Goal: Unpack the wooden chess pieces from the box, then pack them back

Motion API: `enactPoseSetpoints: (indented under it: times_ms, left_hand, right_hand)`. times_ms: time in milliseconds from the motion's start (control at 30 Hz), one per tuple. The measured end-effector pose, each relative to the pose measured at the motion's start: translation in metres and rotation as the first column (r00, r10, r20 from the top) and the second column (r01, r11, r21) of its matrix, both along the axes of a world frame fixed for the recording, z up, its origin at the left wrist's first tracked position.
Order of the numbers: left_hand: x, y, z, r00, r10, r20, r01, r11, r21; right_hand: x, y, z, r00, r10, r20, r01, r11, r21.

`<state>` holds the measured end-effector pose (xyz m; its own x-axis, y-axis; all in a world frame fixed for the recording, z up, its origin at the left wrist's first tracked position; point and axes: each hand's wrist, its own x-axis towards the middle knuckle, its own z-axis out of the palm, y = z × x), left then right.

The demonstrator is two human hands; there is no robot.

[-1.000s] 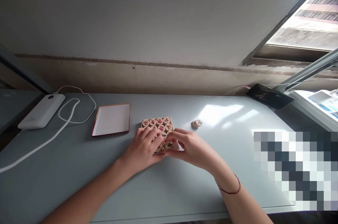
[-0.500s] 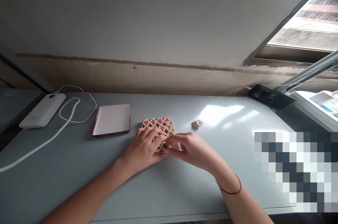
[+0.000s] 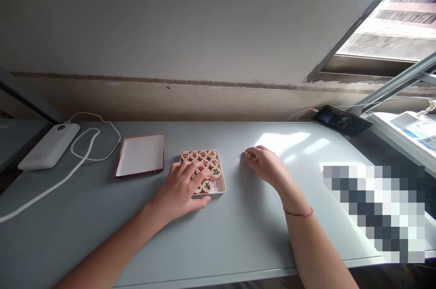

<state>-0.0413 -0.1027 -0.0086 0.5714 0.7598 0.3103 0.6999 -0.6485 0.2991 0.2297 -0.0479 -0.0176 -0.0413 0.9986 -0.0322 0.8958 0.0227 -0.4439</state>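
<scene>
Round wooden Chinese chess pieces [image 3: 215,173] with red and black characters fill most of a shallow open box [image 3: 224,187] at the middle of the table. A gap shows in the box's near right corner. My left hand [image 3: 180,189] lies over the box's left and near side, fingers spread on top of the pieces and thumb along the near edge. Right of the box, my right hand [image 3: 269,168] has its thumb and fingers closed around a loose Chinese chess piece [image 3: 252,156] at the tabletop. Its fingers partly hide whatever lies under that piece.
The box's lid [image 3: 140,155] lies inside up on the grey table [image 3: 190,243], left of the box. A white power bank [image 3: 49,146] with a looping white cable [image 3: 83,156] is farther left. A dark phone [image 3: 340,121] leans at the back right.
My right hand has left the box's near right corner and moved right to the loose stacked pieces, closing around them. My left hand stays on the box, its thumb slightly apart.
</scene>
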Motion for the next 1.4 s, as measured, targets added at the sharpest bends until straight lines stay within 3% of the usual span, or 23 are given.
enactPoseSetpoints:
  times_ms: [100,233,333,433,600,700,900,1067,1400]
  left_hand:
    - [0.005,0.002,0.007,0.998,0.029,0.051,-0.028,0.999,-0.023]
    - [0.02,0.01,0.012,0.989,0.034,0.145,-0.03,0.999,-0.03]
    - [0.031,0.015,0.01,0.97,0.018,0.243,-0.008,0.999,-0.042]
    - [0.035,0.016,0.005,0.947,0.023,0.321,-0.008,0.999,-0.049]
    - [0.03,0.011,0.003,0.931,0.064,0.36,-0.033,0.995,-0.091]
    - [0.025,0.009,0.004,0.937,0.096,0.337,-0.061,0.992,-0.111]
    - [0.025,0.008,0.005,0.96,-0.003,0.279,0.04,0.991,-0.127]
    - [0.028,0.006,0.002,0.988,-0.042,0.148,0.056,0.994,-0.09]
    - [0.027,0.007,-0.003,0.995,-0.079,0.067,0.082,0.996,-0.038]
  right_hand:
    - [-0.013,-0.005,0.01,0.974,-0.009,-0.228,0.02,0.999,0.047]
    - [-0.038,-0.019,0.024,0.753,0.081,-0.653,-0.146,0.988,-0.045]
    - [-0.051,-0.025,0.026,0.601,0.144,-0.786,-0.285,0.957,-0.043]
    - [-0.056,-0.026,0.024,0.517,0.135,-0.845,-0.325,0.944,-0.049]
    - [-0.054,-0.026,0.024,0.577,0.144,-0.804,-0.319,0.946,-0.06]
    - [-0.048,-0.023,0.026,0.607,0.129,-0.784,-0.234,0.972,-0.021]
    - [-0.036,-0.018,0.029,0.628,0.075,-0.774,-0.1,0.995,0.016]
    - [-0.036,-0.021,0.032,0.64,0.086,-0.764,-0.128,0.992,0.004]
    - [-0.036,-0.027,0.039,0.721,0.186,-0.668,-0.255,0.967,-0.006]
